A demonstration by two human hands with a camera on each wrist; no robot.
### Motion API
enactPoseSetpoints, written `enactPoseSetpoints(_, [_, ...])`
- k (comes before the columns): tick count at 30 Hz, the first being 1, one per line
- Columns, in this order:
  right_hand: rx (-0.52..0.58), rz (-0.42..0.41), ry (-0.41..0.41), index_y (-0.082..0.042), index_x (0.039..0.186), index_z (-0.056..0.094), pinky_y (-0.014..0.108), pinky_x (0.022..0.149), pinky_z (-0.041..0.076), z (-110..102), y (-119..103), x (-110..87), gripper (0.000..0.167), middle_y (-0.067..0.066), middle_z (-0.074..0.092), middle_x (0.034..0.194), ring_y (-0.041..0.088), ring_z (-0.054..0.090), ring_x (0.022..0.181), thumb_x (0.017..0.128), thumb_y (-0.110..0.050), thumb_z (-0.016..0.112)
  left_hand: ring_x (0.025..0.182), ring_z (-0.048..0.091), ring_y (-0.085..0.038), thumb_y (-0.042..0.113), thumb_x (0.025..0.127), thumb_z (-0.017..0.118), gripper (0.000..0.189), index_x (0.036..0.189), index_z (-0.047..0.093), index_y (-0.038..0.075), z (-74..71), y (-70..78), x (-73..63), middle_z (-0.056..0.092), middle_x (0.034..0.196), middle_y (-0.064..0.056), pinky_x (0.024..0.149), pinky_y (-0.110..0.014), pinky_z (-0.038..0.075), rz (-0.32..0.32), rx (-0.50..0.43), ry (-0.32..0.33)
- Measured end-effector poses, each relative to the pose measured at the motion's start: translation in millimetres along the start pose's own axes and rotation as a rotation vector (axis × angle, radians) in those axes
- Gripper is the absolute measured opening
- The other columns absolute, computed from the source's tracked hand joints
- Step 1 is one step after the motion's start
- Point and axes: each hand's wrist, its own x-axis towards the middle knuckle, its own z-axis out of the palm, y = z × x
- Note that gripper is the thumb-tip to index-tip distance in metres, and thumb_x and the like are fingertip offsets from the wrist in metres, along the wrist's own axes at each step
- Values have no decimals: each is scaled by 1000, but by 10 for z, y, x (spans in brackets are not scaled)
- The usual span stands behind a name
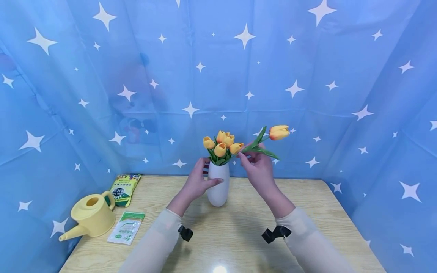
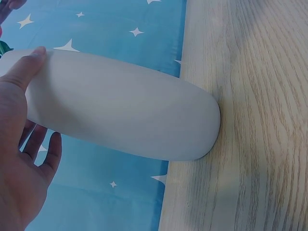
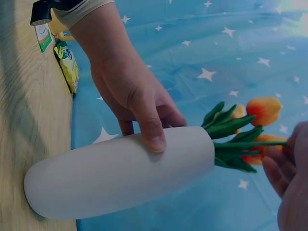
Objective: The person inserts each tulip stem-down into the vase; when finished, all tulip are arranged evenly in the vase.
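Observation:
A white vase (image 1: 218, 191) stands upright on the table, with several yellow-orange tulips (image 1: 220, 149) and green leaves at its mouth. My left hand (image 1: 197, 184) grips the upper part of the vase, its thumb across the front and its fingers round the far side. To the right of the vase mouth, my right hand (image 1: 260, 168) pinches the stem of a single tulip (image 1: 279, 132), whose bloom points out to the right. In the right wrist view this green stem (image 3: 250, 144) reaches towards the vase mouth; whether its end is inside, I cannot tell.
On the left of the wooden table (image 1: 239, 235) are a pale yellow watering can (image 1: 97, 218), a white-and-green sachet (image 1: 126, 227) and a yellow-and-green bag (image 1: 124, 189). A blue curtain with white stars (image 1: 218, 91) hangs behind the table and at both sides.

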Motion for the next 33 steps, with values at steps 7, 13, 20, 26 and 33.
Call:
enactPoseSetpoints(7, [-40,12,-5,-7,115,72,26,69,59,41,22,-25,11,16,79,102,20,71,79,108,-15,74,131,60,-31,42,90,95,76,146,51,18,-4,19,7,56,142,-2,108,-54,57,3,-5,-7])
enactPoseSetpoints(13, [-135,-53,-22,-7,113,76,22,67,59,99,27,-47,9,10,83,100,18,75,79,106,-13,78,131,61,-32,43,90,95,77,147,50,17,-9,16,2,56,142,-2,108,-56,57,5,-2,-7])
enactPoseSetpoints(20, [-125,-69,-10,-5,116,77,19,69,61,132,37,-86,14,12,82,106,32,81,90,102,-5,81,130,61,-28,44,90,95,77,147,50,17,-3,11,-4,56,143,-3,109,-57,57,-2,-4,-6])
enactPoseSetpoints(26, [-138,-21,11,-8,124,72,26,79,65,131,-5,-130,26,9,81,109,28,82,97,102,-16,83,132,60,-31,42,90,95,76,147,50,16,-8,23,-10,56,143,-3,108,-54,57,6,7,-4])
enactPoseSetpoints(33, [-91,-25,56,-7,119,69,29,75,67,155,-2,-152,19,16,82,106,30,83,92,107,-19,78,131,61,-29,43,90,95,76,145,51,17,-1,6,-2,57,142,-2,108,-53,57,13,6,3])
